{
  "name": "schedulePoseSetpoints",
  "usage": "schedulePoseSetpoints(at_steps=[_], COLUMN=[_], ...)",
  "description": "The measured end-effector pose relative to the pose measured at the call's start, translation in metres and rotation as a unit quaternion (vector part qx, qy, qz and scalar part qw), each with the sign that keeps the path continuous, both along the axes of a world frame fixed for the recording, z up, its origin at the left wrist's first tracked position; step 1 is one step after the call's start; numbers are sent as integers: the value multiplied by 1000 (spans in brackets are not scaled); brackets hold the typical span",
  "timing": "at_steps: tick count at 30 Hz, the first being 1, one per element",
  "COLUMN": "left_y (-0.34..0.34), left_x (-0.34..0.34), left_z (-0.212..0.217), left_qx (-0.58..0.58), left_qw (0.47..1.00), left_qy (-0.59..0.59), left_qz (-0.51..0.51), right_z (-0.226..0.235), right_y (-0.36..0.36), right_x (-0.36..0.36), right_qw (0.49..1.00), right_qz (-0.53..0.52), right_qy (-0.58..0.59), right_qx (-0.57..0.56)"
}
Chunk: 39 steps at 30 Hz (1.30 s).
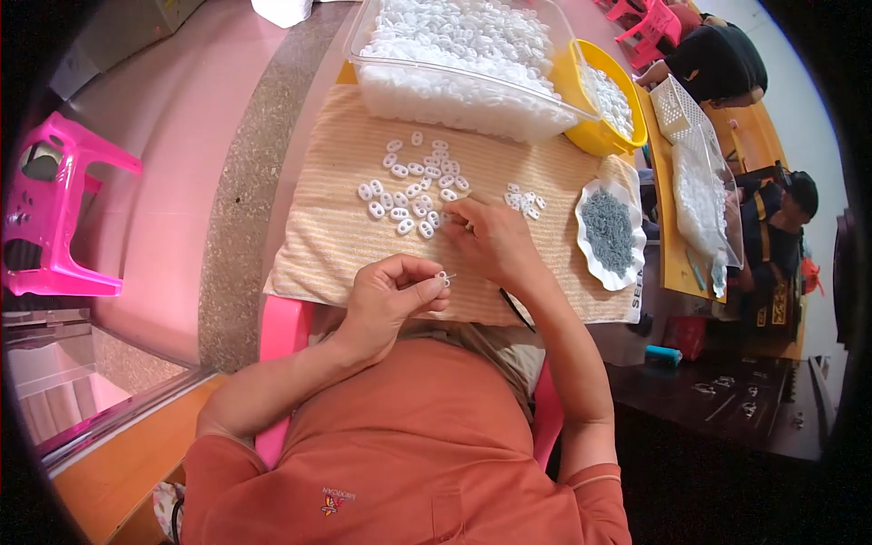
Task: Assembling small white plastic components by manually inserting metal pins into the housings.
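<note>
My left hand (392, 295) is pinched on a small white plastic ring (442, 278) with a thin metal pin sticking out of it, held just above the near edge of a beige striped towel (318, 245). My right hand (490, 238) rests on the towel, its fingertips touching the near side of a loose group of several white rings (413, 186). A smaller cluster of white rings (525, 202) lies to the right of that hand.
A clear bin of white rings (459, 54) stands at the towel's far edge, a yellow bowl (595, 136) of them beside it. A white scalloped dish (586, 259) holds grey pins at right. Other people sit at the far right. A pink stool (59, 218) stands left.
</note>
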<state>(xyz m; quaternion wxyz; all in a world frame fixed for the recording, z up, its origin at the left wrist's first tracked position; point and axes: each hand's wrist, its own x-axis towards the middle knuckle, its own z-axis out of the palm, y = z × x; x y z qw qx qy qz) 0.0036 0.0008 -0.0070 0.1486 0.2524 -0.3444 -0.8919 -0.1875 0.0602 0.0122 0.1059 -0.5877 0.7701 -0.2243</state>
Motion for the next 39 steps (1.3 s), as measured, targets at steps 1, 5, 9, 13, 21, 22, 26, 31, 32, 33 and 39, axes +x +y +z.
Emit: schedulePoseSetpoints(at_steps=[1, 5, 9, 13, 21, 22, 26, 31, 32, 33, 39], left_y=[-1, -2, -1, 0, -1, -1, -1, 0, 0, 0, 0], left_x=[-1, -2, -1, -2, 0, 0, -1, -1, -1, -1, -1], left_z=[0, -1, -1, -2, -4, -2, 0, -2, -2, -2, -3], left_qx=[1, 5, 4, 2, -3, -2, -6, -6, -6, -6, -6], left_qw=[1000, 1000, 1000, 1000, 1000, 1000, 1000, 1000, 1000, 1000, 1000], left_qy=[0, 5, -1, -2, -6, -5, -16, -15, -14, -12, -13], left_qz=[0, -7, -6, -4, -6, -7, -8, -4, -3, -2, -3], right_z=[-1, -3, -1, -4, 11, 14, 11, 22, 22, 22, 20], right_y=[0, 2, 3, 5, 21, 25, 32, 37, 37, 37, 37], right_x=[0, 3, 8, 8, 7, 7, 7, 15, 15, 15, 11], right_qw=[1000, 1000, 1000, 999, 998, 998, 998, 999, 999, 999, 1000], right_qz=[-8, -17, -10, -4, -25, -24, -17, 10, 10, 13, 4], right_qy=[-6, 19, 5, -21, -38, -11, 53, 41, 41, 25, -10], right_qx=[1, -16, -29, -46, -47, -57, -13, -19, -19, -26, -9])
